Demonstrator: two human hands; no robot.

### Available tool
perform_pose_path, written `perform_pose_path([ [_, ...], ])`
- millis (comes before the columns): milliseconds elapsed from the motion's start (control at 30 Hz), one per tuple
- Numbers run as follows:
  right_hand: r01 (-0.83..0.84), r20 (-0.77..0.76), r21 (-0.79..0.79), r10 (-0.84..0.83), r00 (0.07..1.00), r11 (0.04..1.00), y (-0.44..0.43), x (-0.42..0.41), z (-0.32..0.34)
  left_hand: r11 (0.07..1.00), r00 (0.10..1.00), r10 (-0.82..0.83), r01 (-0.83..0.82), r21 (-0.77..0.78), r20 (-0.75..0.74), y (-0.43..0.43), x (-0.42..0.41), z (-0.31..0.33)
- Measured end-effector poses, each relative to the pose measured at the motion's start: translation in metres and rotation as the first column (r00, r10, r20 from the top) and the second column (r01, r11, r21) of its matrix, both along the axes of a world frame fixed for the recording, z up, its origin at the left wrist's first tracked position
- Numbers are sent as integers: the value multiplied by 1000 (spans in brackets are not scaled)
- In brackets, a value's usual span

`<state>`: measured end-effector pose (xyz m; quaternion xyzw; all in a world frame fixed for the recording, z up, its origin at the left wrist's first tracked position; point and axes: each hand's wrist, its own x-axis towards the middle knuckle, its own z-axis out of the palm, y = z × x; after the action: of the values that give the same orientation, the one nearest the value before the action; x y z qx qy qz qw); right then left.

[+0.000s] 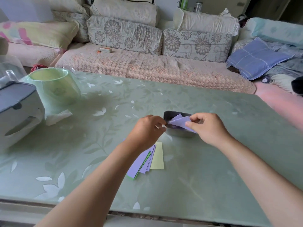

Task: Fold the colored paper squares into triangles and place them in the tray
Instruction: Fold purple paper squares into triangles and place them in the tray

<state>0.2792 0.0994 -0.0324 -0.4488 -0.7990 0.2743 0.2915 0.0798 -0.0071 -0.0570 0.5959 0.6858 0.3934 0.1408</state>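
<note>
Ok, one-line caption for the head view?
The left hand and right hand pinch a purple paper over the tray; more squares lie on the table.

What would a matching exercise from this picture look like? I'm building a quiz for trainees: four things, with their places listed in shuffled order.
1 purple folded paper
2 yellow sheet
3 dark tray
4 green-lined bin

A lying beside the purple stack
B standing at the far left of the table
C pinched by left hand and right hand
D just behind the held paper

Pairs: 1-C, 2-A, 3-D, 4-B
</note>
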Motion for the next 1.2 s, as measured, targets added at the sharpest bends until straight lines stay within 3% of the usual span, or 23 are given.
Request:
perform_pose_path([
  [200, 15, 210, -2, -14, 978, 1000, 52, -9, 9, 995, 1000, -20, 21, -97, 4, 11, 5, -17],
  [433, -13, 536, -2, 13, 844, 1000, 70, -31, 4, 983, 998, -60, 53, -178, -37, 16, 16, -21],
  [767, -44, 680, 218, -119, 723, 975, 57, -56, -10, 985, 997, -62, 55, -166, -39, 19, 8, -26],
  [933, -91, 758, 371, -245, 605, 924, 58, -58, -14, 987, 997, -55, 47, -151, -51, 20, 7, -28],
  [1067, -92, 717, 422, -271, 642, 902, 57, -53, -7, 990, 997, -50, 42, -136, -60, 18, 6, -26],
  [1200, -26, 605, 335, -194, 772, 942, 43, -50, 7, 993, 994, -36, 25, -117, -98, 9, -3, -20],
])
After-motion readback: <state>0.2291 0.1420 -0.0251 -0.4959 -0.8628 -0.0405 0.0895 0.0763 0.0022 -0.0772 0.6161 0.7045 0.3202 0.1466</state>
